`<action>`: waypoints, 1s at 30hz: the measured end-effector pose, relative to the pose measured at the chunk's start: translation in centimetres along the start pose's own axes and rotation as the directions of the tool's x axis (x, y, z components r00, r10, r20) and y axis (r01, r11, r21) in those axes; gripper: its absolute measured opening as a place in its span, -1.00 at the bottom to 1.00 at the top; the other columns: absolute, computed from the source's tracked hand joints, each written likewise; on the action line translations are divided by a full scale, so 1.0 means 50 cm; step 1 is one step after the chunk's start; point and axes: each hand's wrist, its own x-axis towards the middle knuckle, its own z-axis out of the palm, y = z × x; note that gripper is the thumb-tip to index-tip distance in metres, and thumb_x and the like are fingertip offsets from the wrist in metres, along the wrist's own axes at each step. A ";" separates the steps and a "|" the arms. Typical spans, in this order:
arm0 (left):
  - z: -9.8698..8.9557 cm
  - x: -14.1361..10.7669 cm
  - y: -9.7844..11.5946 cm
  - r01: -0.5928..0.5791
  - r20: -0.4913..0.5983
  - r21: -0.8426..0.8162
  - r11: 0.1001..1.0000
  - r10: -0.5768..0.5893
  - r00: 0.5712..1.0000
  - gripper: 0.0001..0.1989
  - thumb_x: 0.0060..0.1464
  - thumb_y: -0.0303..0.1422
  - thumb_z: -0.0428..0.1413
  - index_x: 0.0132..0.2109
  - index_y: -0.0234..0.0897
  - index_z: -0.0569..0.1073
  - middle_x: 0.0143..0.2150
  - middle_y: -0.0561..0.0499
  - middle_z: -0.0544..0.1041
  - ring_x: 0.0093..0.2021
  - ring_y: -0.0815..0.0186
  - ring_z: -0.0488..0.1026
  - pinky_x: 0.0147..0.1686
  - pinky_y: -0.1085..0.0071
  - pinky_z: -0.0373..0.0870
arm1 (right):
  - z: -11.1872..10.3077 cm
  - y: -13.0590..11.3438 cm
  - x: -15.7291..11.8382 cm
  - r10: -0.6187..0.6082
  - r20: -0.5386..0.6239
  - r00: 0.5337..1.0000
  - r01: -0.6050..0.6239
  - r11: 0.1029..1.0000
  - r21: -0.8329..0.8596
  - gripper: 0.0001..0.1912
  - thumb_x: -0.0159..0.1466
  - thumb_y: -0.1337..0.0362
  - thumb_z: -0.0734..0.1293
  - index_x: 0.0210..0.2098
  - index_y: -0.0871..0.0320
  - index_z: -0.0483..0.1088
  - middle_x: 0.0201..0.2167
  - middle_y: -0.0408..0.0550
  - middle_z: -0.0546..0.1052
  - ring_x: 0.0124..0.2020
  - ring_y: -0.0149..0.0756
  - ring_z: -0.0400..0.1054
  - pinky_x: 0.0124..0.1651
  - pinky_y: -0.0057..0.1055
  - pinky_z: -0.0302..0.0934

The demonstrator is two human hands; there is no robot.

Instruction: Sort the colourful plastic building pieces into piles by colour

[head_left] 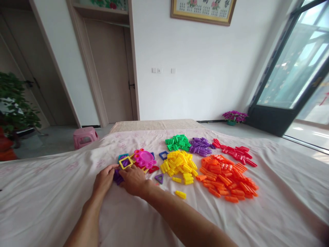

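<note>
My left hand point(102, 180) rests at the left edge of a mixed pile of plastic toy pieces, its index finger stretched toward a yellow square frame point(125, 162). Over the front of the same pile lies my right hand point(134, 180), fingers apart and reaching down among the pieces; some fingertips are hidden. Purple pieces point(118, 177) show between the two hands. Behind the right hand sits a pink paw-edged piece point(145, 158), with red pieces point(154, 169) beside it. A purple triangle frame point(159, 178) and a dark blue square frame point(163, 155) lie to the right.
Sorted heaps of yellow pieces point(180, 163), green pieces point(177, 142), purple pieces point(200, 146), red pieces point(238, 153) and orange pieces point(226, 176) spread rightward on the pale cloth point(282, 192). One yellow piece point(180, 194) lies apart, nearer me. A pink stool point(85, 137) stands beyond the left edge.
</note>
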 end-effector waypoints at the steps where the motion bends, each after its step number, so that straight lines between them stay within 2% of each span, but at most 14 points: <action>1: 0.000 0.001 -0.002 0.006 0.005 -0.005 1.000 -0.006 1.000 -0.60 0.14 -0.28 -0.07 -0.04 -0.17 0.60 -0.07 0.00 0.67 -0.04 0.19 0.58 -0.01 0.36 0.42 | 0.004 -0.007 0.003 0.023 -0.012 1.000 -0.023 1.000 -0.020 -0.58 0.28 0.03 0.35 0.04 0.12 0.44 0.01 0.10 0.51 0.06 -0.02 0.37 0.02 -0.16 0.32; 3: -0.002 0.002 -0.004 0.018 0.011 -0.010 1.000 -0.018 1.000 -0.61 0.14 -0.26 -0.06 -0.05 -0.17 0.60 -0.12 0.00 0.68 -0.08 0.18 0.59 -0.06 0.37 0.44 | 0.009 -0.016 0.002 0.076 -0.032 0.997 -0.077 0.996 -0.035 -0.51 0.24 -0.01 0.38 0.07 0.10 0.42 0.02 0.11 0.49 0.05 -0.01 0.37 -0.02 -0.14 0.34; 5: -0.003 0.003 -0.004 0.031 0.011 -0.008 0.999 -0.031 0.999 -0.61 0.14 -0.23 -0.05 -0.04 -0.16 0.60 -0.13 -0.02 0.68 -0.08 0.16 0.59 -0.06 0.35 0.44 | 0.008 -0.018 -0.004 0.092 -0.040 0.995 -0.093 0.995 -0.047 -0.52 0.24 0.04 0.40 0.08 0.13 0.41 0.03 0.13 0.49 0.03 -0.04 0.38 -0.01 -0.17 0.35; 8: 0.000 0.000 0.002 0.035 -0.001 -0.033 0.999 -0.035 0.999 -0.57 0.16 -0.16 -0.03 0.06 -0.17 0.55 -0.09 -0.07 0.67 -0.03 0.12 0.57 -0.01 0.29 0.42 | -0.001 -0.013 -0.020 0.027 -0.012 1.000 -0.027 0.996 -0.085 -0.64 0.29 0.15 0.37 -0.02 0.26 0.47 -0.03 0.17 0.50 0.04 -0.07 0.38 0.06 -0.22 0.31; 11: 0.008 -0.002 0.009 -0.006 0.020 -0.146 0.989 0.009 1.000 -0.43 0.12 -0.08 0.04 0.23 -0.18 0.44 0.05 -0.12 0.61 0.01 0.13 0.56 0.01 0.29 0.44 | -0.023 0.001 -0.046 0.002 0.060 0.998 0.002 0.998 -0.070 -0.65 0.30 0.08 0.36 -0.14 0.27 0.52 -0.10 0.17 0.52 0.02 -0.06 0.38 0.01 -0.27 0.32; 14: 0.018 -0.001 0.011 -0.038 0.077 -0.238 0.971 0.058 0.995 -0.30 0.06 -0.08 0.10 0.33 -0.18 0.32 0.11 -0.14 0.56 -0.01 0.14 0.57 -0.06 0.30 0.49 | -0.066 0.028 -0.084 0.044 0.054 0.998 -0.044 0.999 0.006 -0.62 0.29 0.00 0.36 -0.12 0.19 0.52 -0.11 0.10 0.52 -0.08 -0.12 0.42 -0.14 -0.33 0.33; 17: 0.026 0.000 0.009 -0.057 0.120 -0.251 0.966 0.090 0.989 -0.31 0.02 -0.09 0.14 0.28 -0.20 0.38 0.03 -0.13 0.60 -0.05 0.12 0.58 -0.10 0.29 0.52 | -0.127 0.082 -0.130 0.121 -0.047 0.991 -0.119 0.992 0.048 -0.65 0.34 0.01 0.32 -0.06 0.12 0.49 -0.11 0.01 0.51 -0.12 -0.22 0.42 -0.16 -0.40 0.27; 19: 0.029 0.000 0.009 -0.060 0.103 -0.255 0.965 0.089 0.991 -0.38 0.00 -0.09 0.15 0.20 -0.23 0.46 -0.02 -0.12 0.61 -0.06 0.13 0.57 -0.11 0.29 0.51 | -0.169 0.139 -0.163 0.207 -0.105 0.973 -0.204 0.978 0.035 -0.70 0.38 0.05 0.28 -0.05 0.09 0.49 -0.11 -0.01 0.49 -0.12 -0.28 0.41 -0.13 -0.43 0.23; 21: 0.030 -0.002 0.013 -0.053 0.057 -0.268 0.962 0.071 0.996 -0.44 -0.01 -0.09 0.16 0.10 -0.26 0.50 -0.06 -0.11 0.62 -0.09 0.14 0.57 -0.13 0.32 0.51 | -0.208 0.209 -0.194 0.332 -0.164 0.929 -0.337 0.941 -0.006 -0.70 0.41 0.07 0.25 -0.02 0.08 0.48 -0.10 -0.01 0.48 -0.10 -0.30 0.39 -0.11 -0.45 0.19; 23: 0.029 -0.006 0.019 -0.045 0.012 -0.300 0.953 0.050 0.999 -0.51 -0.03 -0.08 0.18 0.00 -0.27 0.54 -0.12 -0.10 0.64 -0.14 0.16 0.58 -0.20 0.35 0.51 | -0.243 0.287 -0.223 0.455 -0.215 0.864 -0.479 0.874 -0.076 -0.67 0.41 0.06 0.24 0.01 0.08 0.48 -0.09 0.00 0.48 -0.08 -0.28 0.39 -0.12 -0.43 0.17; 26: 0.027 -0.011 0.026 -0.016 -0.041 -0.371 0.929 0.001 0.999 -0.57 -0.04 -0.08 0.19 -0.10 -0.28 0.55 -0.23 -0.07 0.63 -0.25 0.18 0.58 -0.35 0.40 0.48 | -0.289 0.397 -0.257 0.629 -0.289 0.721 -0.685 0.710 -0.162 -0.66 0.39 0.05 0.24 -0.01 0.08 0.51 -0.05 0.07 0.50 -0.02 -0.20 0.38 -0.13 -0.40 0.16; 28: 0.026 -0.013 0.028 -0.001 -0.077 -0.420 0.907 -0.035 0.996 -0.58 -0.04 -0.09 0.18 -0.12 -0.29 0.53 -0.24 -0.07 0.62 -0.29 0.20 0.57 -0.40 0.42 0.45 | -0.311 0.448 -0.269 0.670 -0.333 0.664 -0.744 0.635 -0.207 -0.62 0.36 0.05 0.27 0.06 0.08 0.49 -0.01 0.11 0.50 0.02 -0.13 0.36 -0.07 -0.35 0.15; 30: 0.025 -0.013 0.027 0.010 -0.138 -0.461 0.887 -0.083 0.987 -0.59 -0.03 -0.09 0.18 -0.10 -0.29 0.52 -0.19 -0.07 0.61 -0.30 0.22 0.57 -0.38 0.42 0.47 | -0.319 0.469 -0.269 0.667 -0.362 0.651 -0.756 0.611 -0.234 -0.61 0.34 0.07 0.29 0.08 0.07 0.48 0.02 0.12 0.50 0.07 -0.07 0.33 0.00 -0.29 0.14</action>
